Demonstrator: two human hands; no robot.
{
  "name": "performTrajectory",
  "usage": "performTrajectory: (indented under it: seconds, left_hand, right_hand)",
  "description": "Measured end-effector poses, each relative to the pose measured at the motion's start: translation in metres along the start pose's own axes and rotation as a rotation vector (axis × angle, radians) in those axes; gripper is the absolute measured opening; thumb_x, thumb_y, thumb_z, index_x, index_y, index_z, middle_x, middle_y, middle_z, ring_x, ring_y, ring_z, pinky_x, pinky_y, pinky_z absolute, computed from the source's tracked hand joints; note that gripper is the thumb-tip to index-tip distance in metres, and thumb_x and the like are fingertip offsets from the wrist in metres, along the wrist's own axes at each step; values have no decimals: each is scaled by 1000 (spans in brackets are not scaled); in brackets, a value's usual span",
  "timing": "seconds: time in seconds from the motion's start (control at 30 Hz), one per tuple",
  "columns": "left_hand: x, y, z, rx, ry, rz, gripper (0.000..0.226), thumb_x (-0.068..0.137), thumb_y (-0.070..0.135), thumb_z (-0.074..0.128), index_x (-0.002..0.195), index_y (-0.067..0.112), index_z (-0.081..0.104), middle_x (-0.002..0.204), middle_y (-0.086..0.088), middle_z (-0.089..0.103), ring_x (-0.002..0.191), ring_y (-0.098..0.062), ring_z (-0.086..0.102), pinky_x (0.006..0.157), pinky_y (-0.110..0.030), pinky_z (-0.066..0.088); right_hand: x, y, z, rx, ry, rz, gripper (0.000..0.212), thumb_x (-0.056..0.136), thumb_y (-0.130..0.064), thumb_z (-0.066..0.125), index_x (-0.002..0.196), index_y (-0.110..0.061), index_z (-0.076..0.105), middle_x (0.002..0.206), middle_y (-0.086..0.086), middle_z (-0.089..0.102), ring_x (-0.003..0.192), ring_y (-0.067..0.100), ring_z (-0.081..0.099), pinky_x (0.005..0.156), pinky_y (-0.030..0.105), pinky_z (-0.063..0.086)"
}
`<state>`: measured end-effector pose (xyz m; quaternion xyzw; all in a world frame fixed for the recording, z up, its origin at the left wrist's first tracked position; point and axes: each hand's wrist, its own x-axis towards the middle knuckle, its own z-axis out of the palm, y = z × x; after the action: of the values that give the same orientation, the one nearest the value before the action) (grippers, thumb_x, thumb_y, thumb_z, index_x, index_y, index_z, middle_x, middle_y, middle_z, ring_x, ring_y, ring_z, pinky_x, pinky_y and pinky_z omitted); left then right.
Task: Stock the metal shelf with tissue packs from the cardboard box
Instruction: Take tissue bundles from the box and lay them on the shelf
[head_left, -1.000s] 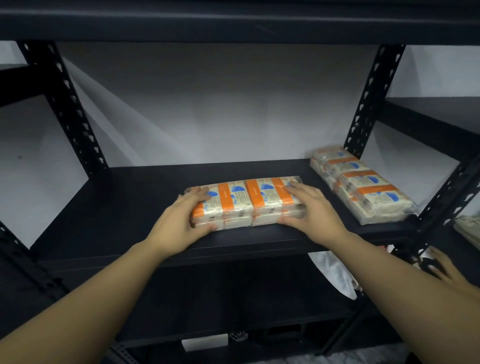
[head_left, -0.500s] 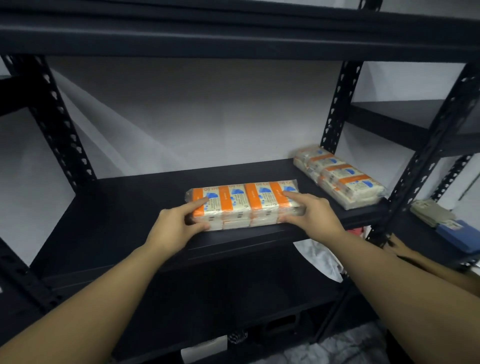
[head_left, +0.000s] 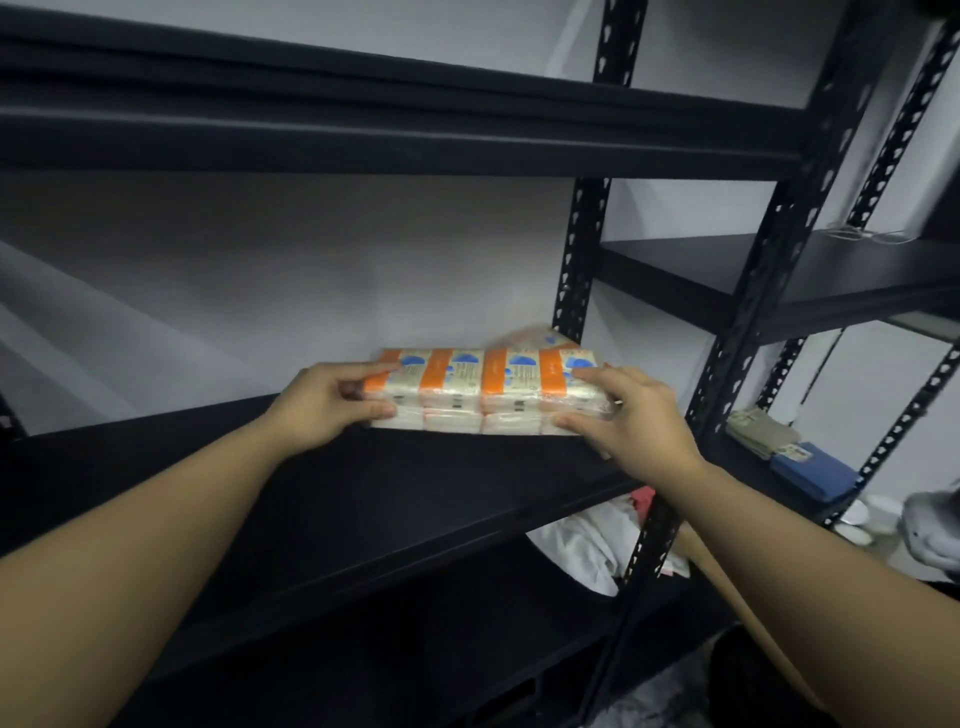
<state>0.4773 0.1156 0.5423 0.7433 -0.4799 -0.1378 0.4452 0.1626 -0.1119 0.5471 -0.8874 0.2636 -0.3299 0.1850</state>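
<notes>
head view: both hands, left (head_left: 332, 402) and right (head_left: 631, 415), grip the pack (head_left: 485, 389), now slid back toward the second pack (head_left: 540, 338) on the shelf (head_left: 363, 499).

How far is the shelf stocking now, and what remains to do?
Done: one tissue pack already lies at the back of the metal shelf. In hand: the left hand and right hand grip a second pack. Left: placing it; the cardboard box is out of view.

Both hands (head_left: 332, 402) grip tissue pack (head_left: 485, 389), prob. lifted.
</notes>
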Motion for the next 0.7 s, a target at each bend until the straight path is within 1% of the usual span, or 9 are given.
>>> performTrajectory:
  seconds: [0.07,0.13,0.2,0.27,0.4,0.47,0.57,0.63,0.7]
  left_hand:
    - [36,10,13,-95,-6,35,60,78,16,88,128,41,68,121,19,73,115,-9,70,98,-18,53]
    - [73,20,28,-160,-1,75,59,82,4,83,133,29,67,122,16,72,115,-11,70,92,-13,52]
    - [107,27,42,-219,-17,85,59,85,-2,79,139,16,64,122,6,75,112,-13,71,92,-18,55]
    - [140,30,55,-259,-26,98,60,85,-6,77,140,10,63,121,8,75,110,-10,71,93,-21,57]
    - [197,31,79,-290,4,128,62,83,3,83,141,14,63,128,11,71,117,-4,68,104,-21,51]
    - [218,31,92,-305,22,127,61,83,4,84,140,16,63,122,13,72,112,0,69,101,-19,52]
    - [242,28,113,-319,-11,124,52,84,2,83,133,11,68,114,4,76,106,-5,72,94,-20,55]
    - [252,25,126,-333,-51,115,52,85,0,81,135,9,67,117,-3,76,108,-10,71,95,-22,55]
    - [258,22,135,-346,-72,99,54,86,-1,80,136,10,66,118,-3,76,109,-10,71,96,-23,55]
  right_hand:
    - [10,14,-11,-7,60,14,62,78,-46,88,133,-23,69,117,-7,64,102,10,60,95,29,52]
    - [19,30,-20,-12,125,21,58,78,-46,87,130,-23,71,111,-6,64,97,11,61,92,31,53]
    - [26,44,-25,-21,178,27,55,80,-48,84,127,-24,72,108,-5,65,94,13,63,89,34,56]
    - [32,56,-26,-35,227,21,51,81,-49,82,125,-23,73,108,-5,66,94,14,64,87,39,59]
    - [40,69,-19,-94,300,4,47,82,-48,81,120,-21,75,106,-4,63,89,15,66,83,41,61]
    - [41,72,-16,-111,329,1,45,81,-45,83,119,-20,76,103,-3,62,85,16,66,80,41,61]
    - [39,76,-13,-119,343,46,43,80,-41,86,118,-21,76,101,-6,59,84,16,65,77,40,60]
    - [37,79,-11,-108,339,91,43,80,-41,87,117,-22,77,101,-8,57,83,15,65,77,40,59]
    - [35,81,-6,-101,335,120,44,79,-44,86,116,-22,78,101,-8,58,83,16,66,77,41,60]
